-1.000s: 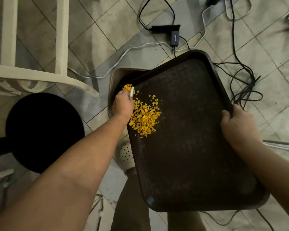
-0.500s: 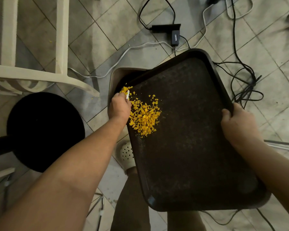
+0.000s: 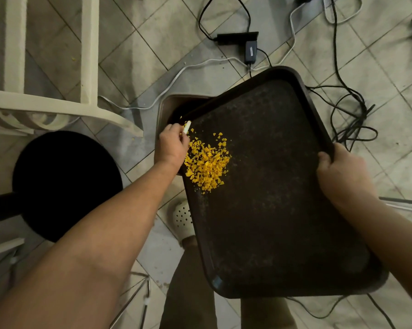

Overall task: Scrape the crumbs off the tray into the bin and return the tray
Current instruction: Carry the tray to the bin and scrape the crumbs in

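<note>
A dark brown tray is held tilted over the floor, its far left corner above a brown bin. A heap of yellow crumbs lies near the tray's left rim. My left hand pinches a small white scraper at the tray's left edge, just beyond the heap and over the bin's opening. My right hand grips the tray's right rim, thumb on top.
A black round stool stands at the left, a white chair frame beyond it. Black and white cables and a power adapter lie on the tiled floor past the bin. My foot in a white shoe shows below the tray.
My left hand with the scraper has slid away from me along the tray's left edge toward the bin, pushing a few crumbs off. The tray and right hand stay about where they were.
</note>
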